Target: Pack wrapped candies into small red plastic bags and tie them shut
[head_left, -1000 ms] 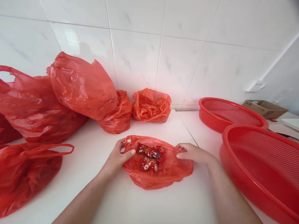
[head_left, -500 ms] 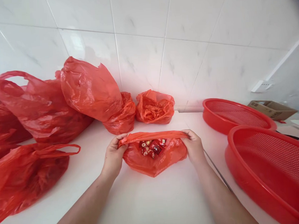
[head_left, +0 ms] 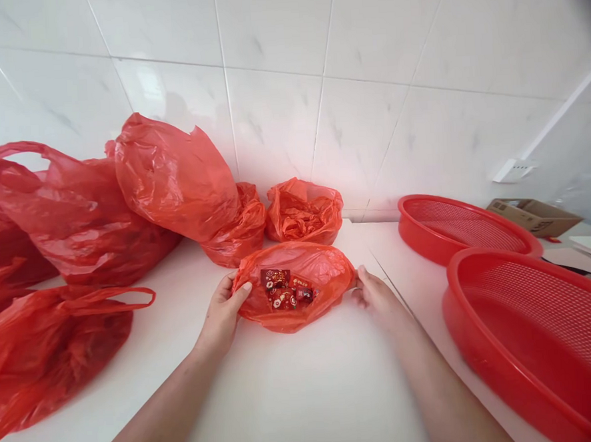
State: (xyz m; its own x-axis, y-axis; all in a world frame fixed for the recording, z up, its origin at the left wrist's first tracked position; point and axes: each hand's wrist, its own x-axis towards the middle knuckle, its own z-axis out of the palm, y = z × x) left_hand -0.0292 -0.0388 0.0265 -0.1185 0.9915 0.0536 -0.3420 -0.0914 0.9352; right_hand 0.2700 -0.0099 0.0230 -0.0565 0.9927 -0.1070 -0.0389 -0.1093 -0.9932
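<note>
Thin, open red plastic bag (head_left: 329,272) of small dark-red printed packets (head_left: 283,298) between a bare left hand (head_left: 222,315) and a bare right hand (head_left: 380,302)

A smooth white countertop (head_left: 306,394) runs up to a glossy wall of white, grey-veined tiles (head_left: 278,108), with a dark seam (head_left: 405,301) crossing the top near the right arm. A white rectangular power socket (head_left: 515,171) sits low on the wall at the right.

Besides the bag between the hands, at least five more red plastic bags show: a small open-topped one (head_left: 305,214) just behind it, a tall puffed one (head_left: 172,175) leaning left, a large one with looped handles (head_left: 85,214), a low slumped one (head_left: 58,349) in front, and one cut off by the left edge (head_left: 7,252). They overlap, so the full count is unclear. On the right are two round red plastic mesh baskets, one farther back (head_left: 429,239) and one nearer (head_left: 468,344); beyond them is one open brown cardboard box (head_left: 550,222).

The open bag rests mid-counter, its mouth facing up, with at least three packets bunched toward its left side. Crumpled red plastic fills the small open-topped bag. The left hand pinches the open bag's left rim between thumb and fingers; the right hand, fingers curled, is at its right end, but whether it grips the plastic I cannot tell
</note>
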